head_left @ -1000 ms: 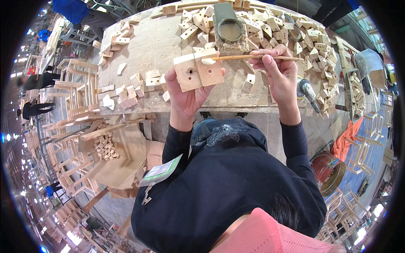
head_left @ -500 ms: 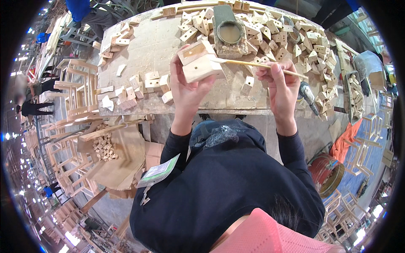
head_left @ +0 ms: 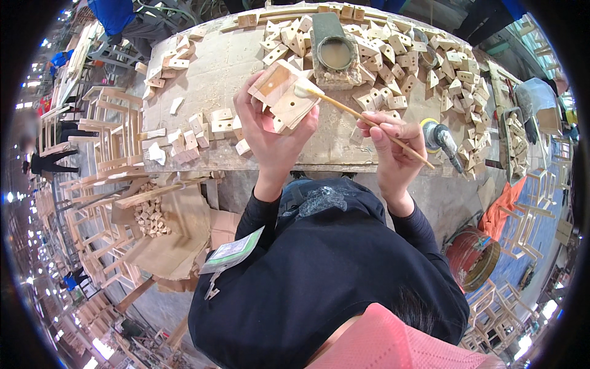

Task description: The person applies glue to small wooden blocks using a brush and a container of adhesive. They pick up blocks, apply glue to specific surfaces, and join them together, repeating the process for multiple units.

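Since the earlier frame, the left hand (head_left: 270,132) has raised and tilted the wooden piece (head_left: 284,95) further toward the far side of the worktop (head_left: 215,67), and the stick (head_left: 362,117) now meets its right edge instead of lying across it.

Left grip: clamped on the wooden piece, fingers wrapped around its lower and left sides. The piece is held above the worktop's near half, just in front of the glue pot (head_left: 335,54). It is a small block assembly, tilted, with its open recessed face turned up and to the left; its long axis runs from upper left to lower right.

Right hand (head_left: 393,150): fingers closed together on the stick, pinching it near its rear third. The stick's long axis runs from lower right to upper left. Its whitish tip (head_left: 302,91) points at, and touches, the piece's upper right edge; its rear end projects past the hand.

Surroundings: loose blocks (head_left: 393,86) are heaped around the pot and along the worktop's right side; a smaller group of blocks (head_left: 206,132) lies left of the left hand. A power tool (head_left: 441,138) lies just right of the right hand. Nothing stands between the stick tip and the piece.
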A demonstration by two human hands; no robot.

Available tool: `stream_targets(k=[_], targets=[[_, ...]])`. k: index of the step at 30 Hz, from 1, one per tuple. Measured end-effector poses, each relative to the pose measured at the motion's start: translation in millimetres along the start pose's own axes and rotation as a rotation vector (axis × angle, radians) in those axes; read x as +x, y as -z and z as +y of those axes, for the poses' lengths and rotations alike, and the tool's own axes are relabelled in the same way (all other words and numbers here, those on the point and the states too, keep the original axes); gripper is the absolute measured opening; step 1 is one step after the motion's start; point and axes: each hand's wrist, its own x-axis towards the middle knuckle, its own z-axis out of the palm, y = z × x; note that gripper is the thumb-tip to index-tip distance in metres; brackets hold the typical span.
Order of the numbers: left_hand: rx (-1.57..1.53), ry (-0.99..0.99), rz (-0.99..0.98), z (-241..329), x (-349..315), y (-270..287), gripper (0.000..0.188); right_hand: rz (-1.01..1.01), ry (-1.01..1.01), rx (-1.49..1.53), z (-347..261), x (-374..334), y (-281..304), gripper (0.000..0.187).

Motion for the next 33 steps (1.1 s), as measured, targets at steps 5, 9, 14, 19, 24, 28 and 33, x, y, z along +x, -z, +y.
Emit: stream_targets(k=[5,9,14,19,24,28,33], targets=[[-0.015,0.014,-0.011,-5,1,6,0.087,-0.12,-0.005,-0.003,0,-5,-1,0.018],[0.05,-0.027,-0.007,-7,3,9,0.09,-0.125,-0.044,0.045,0,-10,-4,0.017],[-0.077,0.019,0.019,0,1,6,0.09,0.018,-0.109,0.162,0,-5,-4,0.014],[-0.134,-0.012,0.062,-2,0,4,0.088,0.148,-0.11,0.055,4,5,-6,0.011],[-0.122,-0.047,0.054,-9,0,9,0.089,0.139,-0.113,0.048,11,7,-9,0.011],[-0.157,-0.029,0.084,-8,1,11,0.089,0.118,-0.107,0.053,14,7,-12,0.013],[-0.103,-0.034,0.096,-12,3,21,0.089,-0.001,-0.067,0.057,14,3,-19,0.016]])
